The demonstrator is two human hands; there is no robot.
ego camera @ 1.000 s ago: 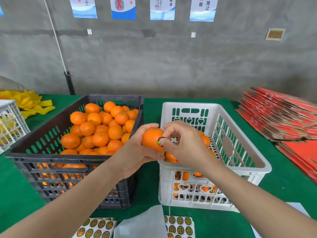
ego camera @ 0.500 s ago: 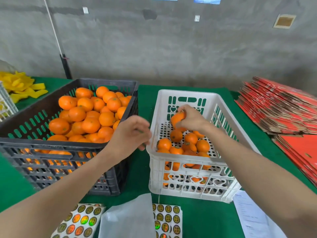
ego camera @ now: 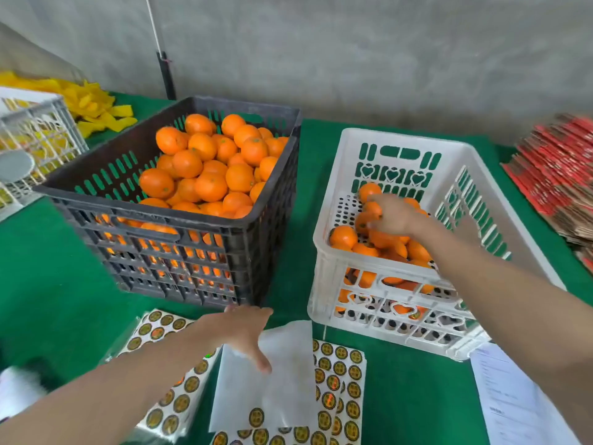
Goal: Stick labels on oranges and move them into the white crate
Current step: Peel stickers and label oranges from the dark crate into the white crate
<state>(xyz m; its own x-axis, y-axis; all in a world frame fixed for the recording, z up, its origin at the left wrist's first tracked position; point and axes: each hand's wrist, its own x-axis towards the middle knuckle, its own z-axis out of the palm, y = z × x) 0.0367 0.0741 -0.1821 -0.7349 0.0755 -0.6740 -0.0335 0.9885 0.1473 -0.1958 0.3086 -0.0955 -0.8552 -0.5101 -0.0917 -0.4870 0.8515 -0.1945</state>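
We are at the placing step: our right hand [ego camera: 390,218] is down inside the white crate [ego camera: 407,141], on the right of the green table [ego camera: 48,284], its fingers bent over an orange [ego camera: 364,221] on top of the pile there. Motion blur hides whether those fingers grip the fruit or lie loosely on it, so we cannot tell. Our left hand [ego camera: 245,332] hovers near us with fingers straight and spread, holding nothing, just above the white backing paper [ego camera: 288,383] that lies over the label sheets [ego camera: 340,364]. The black crate [ego camera: 154,216], left of the white one, is heaped with oranges [ego camera: 208,178] waiting for labels.

Next, we judge, a label must be peeled from a sheet and a fresh orange taken from the black crate; the paper covers part of the sheets and may need shifting aside. No label shows on the fruit under our hand. The sheets' near edge is cut off, and the crates' lower layers show only through the slots.
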